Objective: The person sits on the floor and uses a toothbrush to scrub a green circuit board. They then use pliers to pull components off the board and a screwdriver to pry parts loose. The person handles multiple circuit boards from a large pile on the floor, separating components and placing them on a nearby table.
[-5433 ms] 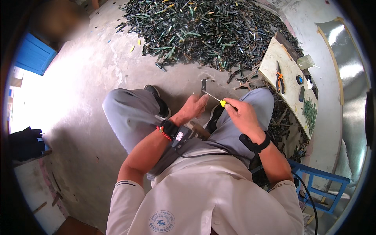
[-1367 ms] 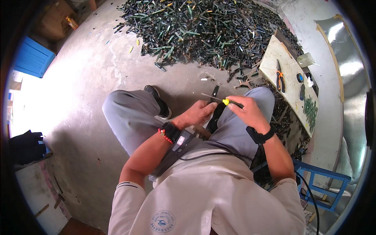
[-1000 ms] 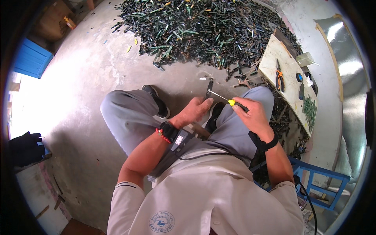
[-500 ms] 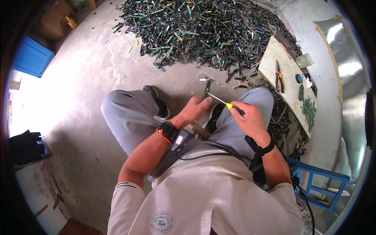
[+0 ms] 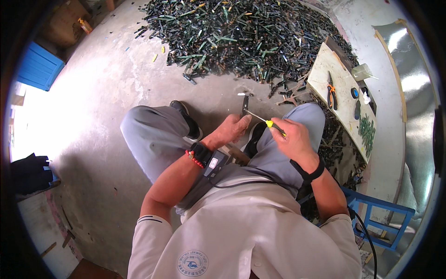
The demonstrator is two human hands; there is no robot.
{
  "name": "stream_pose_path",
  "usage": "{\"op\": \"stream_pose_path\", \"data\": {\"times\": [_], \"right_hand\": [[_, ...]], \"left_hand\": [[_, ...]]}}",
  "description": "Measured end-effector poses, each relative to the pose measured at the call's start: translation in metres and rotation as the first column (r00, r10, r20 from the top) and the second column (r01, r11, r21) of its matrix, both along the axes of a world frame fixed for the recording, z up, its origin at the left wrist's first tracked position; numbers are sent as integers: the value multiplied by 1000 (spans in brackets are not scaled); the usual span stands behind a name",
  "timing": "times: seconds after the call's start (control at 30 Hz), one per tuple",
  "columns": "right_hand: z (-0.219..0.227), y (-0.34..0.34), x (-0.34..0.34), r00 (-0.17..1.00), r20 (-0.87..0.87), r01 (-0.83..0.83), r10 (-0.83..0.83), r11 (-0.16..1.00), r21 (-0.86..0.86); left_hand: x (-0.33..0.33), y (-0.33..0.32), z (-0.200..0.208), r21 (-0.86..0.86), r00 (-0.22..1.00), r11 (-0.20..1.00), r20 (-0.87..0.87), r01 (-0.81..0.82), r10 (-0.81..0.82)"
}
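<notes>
Between my knees, my left hand [image 5: 232, 128] pinches a small, narrow black part [image 5: 245, 103] that points away from me. Its exact kind is too small to tell. My right hand [image 5: 292, 139] is wrapped round the yellow-and-black handle of a screwdriver [image 5: 270, 124]. The screwdriver's thin metal shaft slants up and to the left, and its tip meets the black part just beyond my left fingertips. The lower end of the part is hidden by my left fingers.
A large heap of dark, narrow pieces [image 5: 223, 42] covers the floor ahead. At right, a pale board [image 5: 341, 74] carries orange-handled pliers [image 5: 331, 90], a blue-and-black roll [image 5: 354, 93] and green pieces [image 5: 366, 132]. A blue frame [image 5: 378, 218] stands by my right elbow.
My right hand and the screwdriver handle have shifted slightly, with the grip turned a little. The black part has tilted slightly to the left. My left hand stays nearly in place.
</notes>
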State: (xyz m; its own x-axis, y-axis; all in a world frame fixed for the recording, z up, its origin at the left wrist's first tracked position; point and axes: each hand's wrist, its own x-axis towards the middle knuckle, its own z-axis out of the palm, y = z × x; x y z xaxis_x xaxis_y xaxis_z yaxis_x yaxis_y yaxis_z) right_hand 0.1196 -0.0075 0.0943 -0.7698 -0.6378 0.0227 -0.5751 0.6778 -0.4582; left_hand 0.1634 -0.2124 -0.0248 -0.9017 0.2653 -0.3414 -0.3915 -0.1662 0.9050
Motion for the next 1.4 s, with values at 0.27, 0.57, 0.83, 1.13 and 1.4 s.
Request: {"op": "stream_pose_path", "data": {"times": [0.27, 0.57, 0.83, 1.13, 1.4], "right_hand": [[-15, 17, -21, 992, 102, -63, 72, 994, -89], [-25, 22, -24, 957, -190, -218, 220, 976, 30], [-29, 30, -26, 981, 178, -29, 72, 973, -230], [-18, 24, -20, 997, 2, -71, 72, 993, -90], [-3, 12, -1, 960, -254, -110, 115, 993, 34]], "left_hand": [[1, -2, 0, -44, 998, 997, -16, 62, -63], [0, -5, -2, 62, 995, 997, 85, 50, -55], [3, 0, 9, 73, 998, 997, 60, 21, -25], [1, -3, 15, 143, 996, 989, 77, 26, -37], [1, -2, 17, 44, 1000, 999, 6, 14, -14]]}}
